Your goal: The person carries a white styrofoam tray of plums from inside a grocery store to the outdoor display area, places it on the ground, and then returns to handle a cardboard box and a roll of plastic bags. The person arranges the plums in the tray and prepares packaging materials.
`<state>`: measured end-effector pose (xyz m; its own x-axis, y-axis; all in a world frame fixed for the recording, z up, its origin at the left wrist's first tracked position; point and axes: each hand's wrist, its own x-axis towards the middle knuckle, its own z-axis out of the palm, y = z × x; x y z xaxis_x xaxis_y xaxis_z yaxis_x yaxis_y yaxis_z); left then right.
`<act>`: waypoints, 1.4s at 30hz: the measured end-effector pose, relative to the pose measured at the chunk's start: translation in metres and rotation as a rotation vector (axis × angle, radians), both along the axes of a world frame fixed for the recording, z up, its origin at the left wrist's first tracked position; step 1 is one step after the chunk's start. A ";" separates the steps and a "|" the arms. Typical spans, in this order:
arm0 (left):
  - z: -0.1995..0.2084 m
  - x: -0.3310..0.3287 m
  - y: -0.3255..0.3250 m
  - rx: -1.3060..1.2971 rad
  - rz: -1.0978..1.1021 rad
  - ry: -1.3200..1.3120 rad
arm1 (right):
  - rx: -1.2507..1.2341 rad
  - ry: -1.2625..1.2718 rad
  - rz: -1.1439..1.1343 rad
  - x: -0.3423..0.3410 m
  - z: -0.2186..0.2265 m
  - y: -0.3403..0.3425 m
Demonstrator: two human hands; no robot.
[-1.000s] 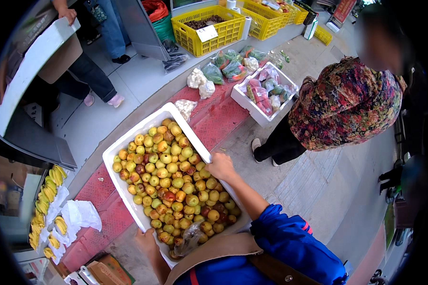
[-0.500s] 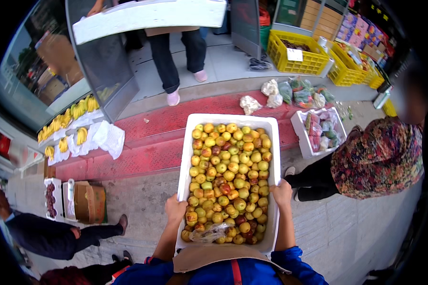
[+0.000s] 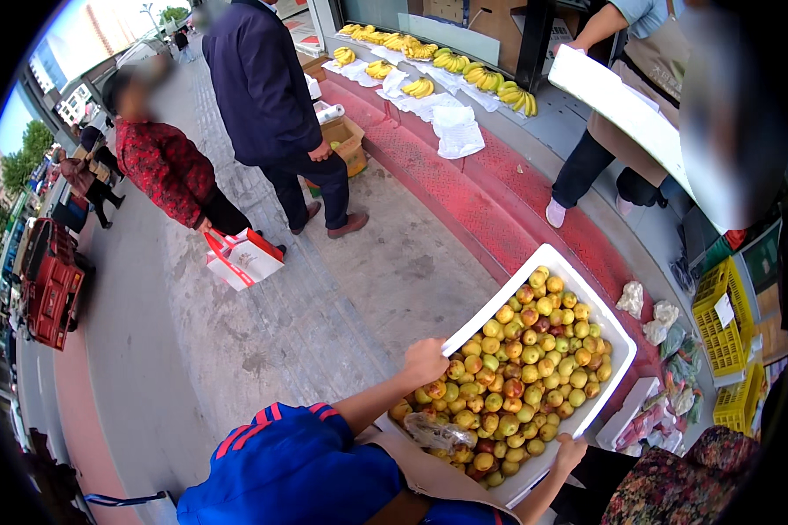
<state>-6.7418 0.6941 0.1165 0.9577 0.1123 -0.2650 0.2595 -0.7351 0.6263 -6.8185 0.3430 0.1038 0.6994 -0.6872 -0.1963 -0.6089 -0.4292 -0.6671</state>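
I carry a white foam box (image 3: 620, 359) filled with small round yellow-green fruits (image 3: 534, 350), many blushed with red or brown. My left hand (image 3: 425, 360) is closed round its left rim, and my right hand (image 3: 571, 453) grips the opposite rim. A crumpled clear plastic bag (image 3: 438, 432) lies on the fruits at the end close to my body. The box is held tilted across the view, with its near end against my apron (image 3: 446, 468).
Red steps (image 3: 429, 188) run past the box's far side. Bunches of bananas (image 3: 480, 77) lie on them at the back. On the right, a person holds a white foam slab (image 3: 622, 109). Yellow crates (image 3: 722, 328) stand beyond. Two people (image 3: 267, 96) (image 3: 171, 166) stand at left.
My view has swung left toward the street, so the box now appears lower right and slanted. Both hands keep their hold. The person with the white slab has come down onto the red step.
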 end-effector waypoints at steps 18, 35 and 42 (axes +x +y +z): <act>0.030 -0.199 0.201 0.053 0.179 -0.016 | -0.002 0.234 0.211 -0.133 0.040 0.189; -0.026 -0.329 0.299 0.318 -0.108 -0.041 | 0.036 0.294 -0.068 -0.375 0.071 0.279; -0.006 -0.407 0.251 -0.128 -0.393 0.037 | 0.081 0.154 -0.174 -0.509 0.052 0.258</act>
